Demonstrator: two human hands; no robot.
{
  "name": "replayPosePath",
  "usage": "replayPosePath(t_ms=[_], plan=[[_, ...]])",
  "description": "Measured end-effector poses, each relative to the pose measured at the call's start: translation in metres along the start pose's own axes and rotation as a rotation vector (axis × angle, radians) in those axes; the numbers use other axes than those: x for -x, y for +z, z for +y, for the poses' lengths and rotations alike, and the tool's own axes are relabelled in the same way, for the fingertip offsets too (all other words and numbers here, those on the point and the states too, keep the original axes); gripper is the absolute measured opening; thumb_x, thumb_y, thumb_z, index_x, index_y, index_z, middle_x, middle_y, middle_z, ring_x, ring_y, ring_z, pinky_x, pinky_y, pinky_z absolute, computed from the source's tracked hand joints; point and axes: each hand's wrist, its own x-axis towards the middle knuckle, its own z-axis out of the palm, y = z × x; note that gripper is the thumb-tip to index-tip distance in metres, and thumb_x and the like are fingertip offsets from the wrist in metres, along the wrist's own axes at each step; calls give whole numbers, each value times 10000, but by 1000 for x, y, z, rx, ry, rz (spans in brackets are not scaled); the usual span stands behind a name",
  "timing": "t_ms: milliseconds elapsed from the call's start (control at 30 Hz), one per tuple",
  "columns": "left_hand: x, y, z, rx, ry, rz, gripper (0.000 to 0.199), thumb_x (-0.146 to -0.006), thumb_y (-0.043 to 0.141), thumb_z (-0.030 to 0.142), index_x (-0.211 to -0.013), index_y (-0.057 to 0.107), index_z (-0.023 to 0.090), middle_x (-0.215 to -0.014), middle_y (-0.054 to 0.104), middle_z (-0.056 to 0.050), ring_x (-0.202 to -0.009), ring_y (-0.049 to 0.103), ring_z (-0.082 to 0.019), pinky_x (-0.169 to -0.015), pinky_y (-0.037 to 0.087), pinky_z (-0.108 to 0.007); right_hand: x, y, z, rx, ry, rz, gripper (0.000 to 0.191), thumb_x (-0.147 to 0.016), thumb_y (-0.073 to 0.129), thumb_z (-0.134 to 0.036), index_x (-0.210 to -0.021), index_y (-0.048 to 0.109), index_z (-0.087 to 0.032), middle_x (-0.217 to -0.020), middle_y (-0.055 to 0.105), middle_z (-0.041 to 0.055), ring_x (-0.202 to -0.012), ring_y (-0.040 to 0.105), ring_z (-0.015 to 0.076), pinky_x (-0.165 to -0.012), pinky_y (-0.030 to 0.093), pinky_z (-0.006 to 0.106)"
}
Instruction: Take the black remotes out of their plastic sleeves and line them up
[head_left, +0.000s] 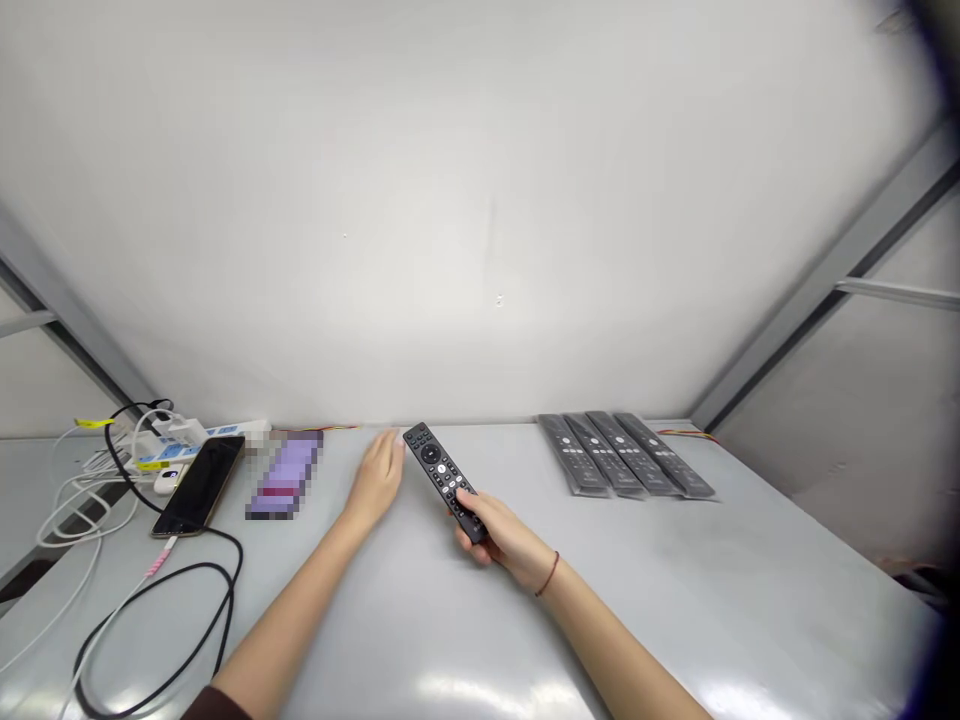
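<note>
My right hand (pixel 491 530) is shut around the lower end of a black TV remote control (pixel 435 465), which is tilted with its top pointing to the far left, above the grey tabletop (pixel 525 600). My left hand (pixel 379 478) holds nothing. It lies low over the table just left of the remote, its fingertips close to the remote's top end but apparently not touching it. Several black remotes in clear plastic wrap (pixel 622 455) lie side by side at the back right, out of reach of both hands.
A black smartphone (pixel 199 485) and a pixelated flat device (pixel 285 475) lie at the left. Behind them is a white power strip (pixel 202 432) with chargers. Black cable (pixel 157 620) and white cable (pixel 75 520) loop over the left side. A white wall rises behind the table.
</note>
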Motion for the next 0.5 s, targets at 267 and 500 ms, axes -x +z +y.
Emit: replayPosePath(t_ms=[267, 500], plan=[[40, 27, 41, 1035, -377, -193, 418, -816, 484, 547, -946, 549, 155, -958, 633, -87, -877, 597, -194, -775, 479, -322, -5, 12, 13, -398, 30, -168, 485, -873, 338, -584, -925, 549, -151, -637, 603, 52, -489, 537, 138, -466, 413, 253], [40, 27, 35, 1101, -453, -113, 364, -778, 557, 531, -873, 561, 180, -783, 595, -21, -672, 561, -119, -598, 447, -237, -4, 22, 15, -608, 40, -279, 483, -858, 394, -567, -931, 586, -129, -646, 547, 18, -532, 526, 115, -512, 437, 244]])
